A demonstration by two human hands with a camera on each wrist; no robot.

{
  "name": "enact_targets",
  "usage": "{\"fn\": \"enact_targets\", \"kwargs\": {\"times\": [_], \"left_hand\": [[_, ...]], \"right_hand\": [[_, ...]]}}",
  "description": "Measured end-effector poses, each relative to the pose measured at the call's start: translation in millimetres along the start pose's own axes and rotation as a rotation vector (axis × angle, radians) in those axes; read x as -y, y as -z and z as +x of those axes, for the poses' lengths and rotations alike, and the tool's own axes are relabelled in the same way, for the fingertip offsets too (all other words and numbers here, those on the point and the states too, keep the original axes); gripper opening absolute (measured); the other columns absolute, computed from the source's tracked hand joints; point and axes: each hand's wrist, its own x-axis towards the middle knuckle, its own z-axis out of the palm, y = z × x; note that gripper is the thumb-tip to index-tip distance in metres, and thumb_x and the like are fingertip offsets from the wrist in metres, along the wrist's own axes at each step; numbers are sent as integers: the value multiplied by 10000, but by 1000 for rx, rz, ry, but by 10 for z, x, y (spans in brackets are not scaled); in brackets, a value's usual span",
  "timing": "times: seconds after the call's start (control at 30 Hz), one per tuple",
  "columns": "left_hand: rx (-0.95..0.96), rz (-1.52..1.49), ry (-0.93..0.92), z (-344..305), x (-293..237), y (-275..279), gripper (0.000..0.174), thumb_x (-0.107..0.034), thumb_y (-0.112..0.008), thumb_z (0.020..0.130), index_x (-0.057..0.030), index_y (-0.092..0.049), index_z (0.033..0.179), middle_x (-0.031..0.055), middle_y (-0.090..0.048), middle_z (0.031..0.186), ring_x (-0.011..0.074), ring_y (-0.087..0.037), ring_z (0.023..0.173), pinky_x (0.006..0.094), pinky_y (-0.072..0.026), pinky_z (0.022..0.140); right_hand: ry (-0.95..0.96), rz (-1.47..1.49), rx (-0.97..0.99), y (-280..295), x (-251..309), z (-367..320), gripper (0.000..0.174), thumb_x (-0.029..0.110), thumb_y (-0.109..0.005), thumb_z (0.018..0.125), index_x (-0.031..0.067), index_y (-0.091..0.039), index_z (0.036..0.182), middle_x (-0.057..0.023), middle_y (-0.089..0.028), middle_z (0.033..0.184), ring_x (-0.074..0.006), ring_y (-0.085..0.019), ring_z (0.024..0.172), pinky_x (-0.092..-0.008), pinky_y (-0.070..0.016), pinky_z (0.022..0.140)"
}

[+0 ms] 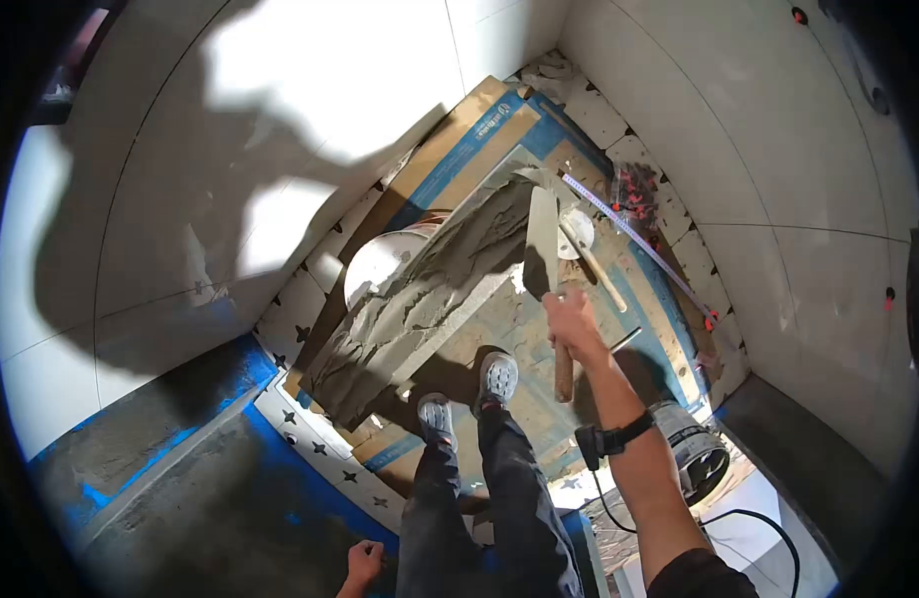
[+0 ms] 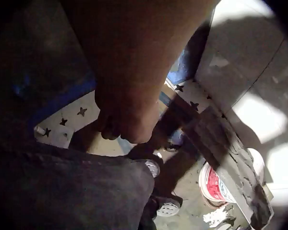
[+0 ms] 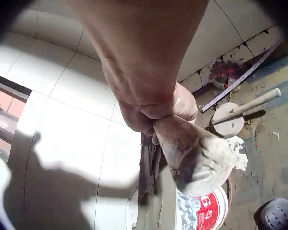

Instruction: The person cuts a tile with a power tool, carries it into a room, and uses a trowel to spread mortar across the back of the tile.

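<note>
In the head view my right hand (image 1: 574, 324) grips the wooden handle of a trowel (image 1: 541, 239). Its blade points away from me, over the far end of a long slab (image 1: 455, 327) coated with ridged grey mortar (image 1: 420, 294). The handle's butt (image 3: 197, 158) sticks out below the fist in the right wrist view. Under the slab stands a white and red bucket (image 2: 212, 184). My left hand (image 1: 363, 566) hangs beside my left leg, fingers loosely curled and holding nothing.
A mallet (image 1: 594, 261) lies right of the slab, near a measuring strip (image 1: 629, 227) and a bag of red pieces (image 1: 634, 189). A dark bucket (image 1: 691, 448) stands by my right forearm. Cardboard (image 1: 459, 154) covers part of the floor; tiled walls (image 1: 778, 179) rise around it.
</note>
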Motion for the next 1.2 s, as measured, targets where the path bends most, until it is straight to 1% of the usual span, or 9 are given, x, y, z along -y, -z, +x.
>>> {"fn": "enact_targets", "kwargs": {"times": [0.07,0.1,0.23,0.4,0.53,0.6,0.77,1.07,1.2], "left_hand": [[-21,-5,-40,79,127,-9,257,-201,-640,919,50,-684,885,106,-679,686,170,-664,596,326,-530,585],[-50,-3,-71,88,191,-20,256,-200,-639,915,48,-684,872,104,-677,679,169,-664,595,325,-528,584],[-5,-63,44,-86,-56,68,248,-193,-643,908,47,-682,862,101,-676,669,167,-657,589,320,-528,589],[3,64,-64,184,351,100,225,-178,-642,919,37,-687,872,102,-680,672,154,-650,588,319,-525,588],[40,-33,-60,198,331,178,231,-177,-627,931,42,-676,873,104,-680,670,154,-649,589,327,-528,590],[32,-87,-35,282,438,207,220,-167,-621,940,41,-662,878,93,-666,656,150,-635,576,321,-523,567],[43,-118,27,181,127,477,207,-162,-618,949,33,-665,896,83,-656,669,145,-621,559,300,-509,529],[44,-160,12,336,469,534,214,-168,-627,944,41,-654,910,103,-672,698,159,-647,564,311,-529,531],[78,-242,112,386,596,618,200,-163,-620,946,34,-652,932,108,-671,707,163,-645,562,307,-528,530]], "right_hand": [[-3,58,81,-226,-24,21,364,318,-631,882,-20,-648,1015,-130,-602,676,-220,-582,459,-386,-503,452],[-11,-96,171,-216,5,27,409,323,-585,887,-32,-636,1082,-253,-690,851,-337,-704,633,-450,-575,614],[316,-648,55,-9,243,-32,381,292,-588,869,-11,-651,1091,-290,-689,991,-449,-658,1006,-522,-514,910],[275,-723,-138,-45,307,67,338,266,-605,859,-19,-670,1028,-290,-692,986,-435,-679,958,-507,-529,884],[22,-399,225,-208,266,-211,313,264,-624,856,-23,-626,981,-296,-683,879,-450,-681,869,-529,-543,779],[521,-860,194,-233,80,-188,323,268,-622,860,-26,-621,993,-281,-690,916,-438,-681,909,-523,-540,811],[236,-1088,-31,-232,145,-134,323,249,-589,869,-11,-623,1057,-285,-687,1012,-485,-656,967,-569,-511,873],[327,-577,310,-1470,-309,-927,357,288,-615,831,28,-634,1075,-315,-672,988,-495,-641,993,-538,-505,891],[403,-1197,243,-1390,-80,-952,235,189,-575,882,34,-609,1055,-264,-707,981,-440,-698,932,-539,-548,820]]}}
